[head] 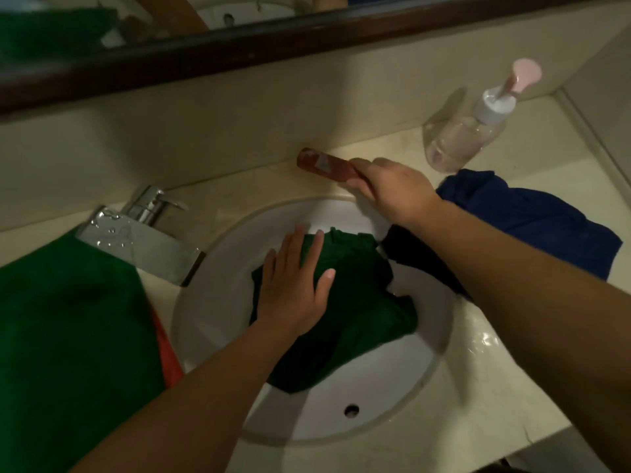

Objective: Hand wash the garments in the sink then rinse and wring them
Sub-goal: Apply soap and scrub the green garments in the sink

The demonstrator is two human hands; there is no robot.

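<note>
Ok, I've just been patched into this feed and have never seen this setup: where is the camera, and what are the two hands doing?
There is no machine here. One camera sits on a person's head and looks forward and down, so the two bare arms coming in from below are theirs.

The left hand lies flat, fingers straight, on a green garment in the white sink. The right hand grips one end of a reddish-brown object; I cannot tell what it is. A dark garment lies at the basin's right edge, under the right forearm.

On the counter there is a blue garment on the right, with a clear pump bottle behind it. A tap stands on the left, with a large green cloth beside it.
</note>
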